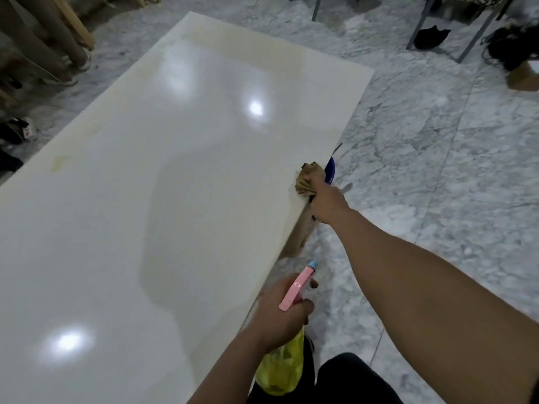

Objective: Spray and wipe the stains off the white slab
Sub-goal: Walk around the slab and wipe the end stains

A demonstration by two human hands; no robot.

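Observation:
The glossy white slab [163, 182] fills the left and middle of the head view, with faint yellowish stains along its far end and left edge. My right hand [328, 204] is stretched out to the slab's right edge, shut on a crumpled brown cloth [309, 177] that presses against that edge. My left hand [280, 314] hovers lower down beside the same edge, gripping a spray bottle with a pink trigger head [296, 288], a blue nozzle and a yellow body [281, 365].
A blue round object [330, 173] sits just beyond the cloth, off the slab's edge. Grey marble floor [437, 170] lies to the right. Metal chair legs [478, 33] and dark bags stand at the far right, wooden poles and tubes [49, 39] at the far left.

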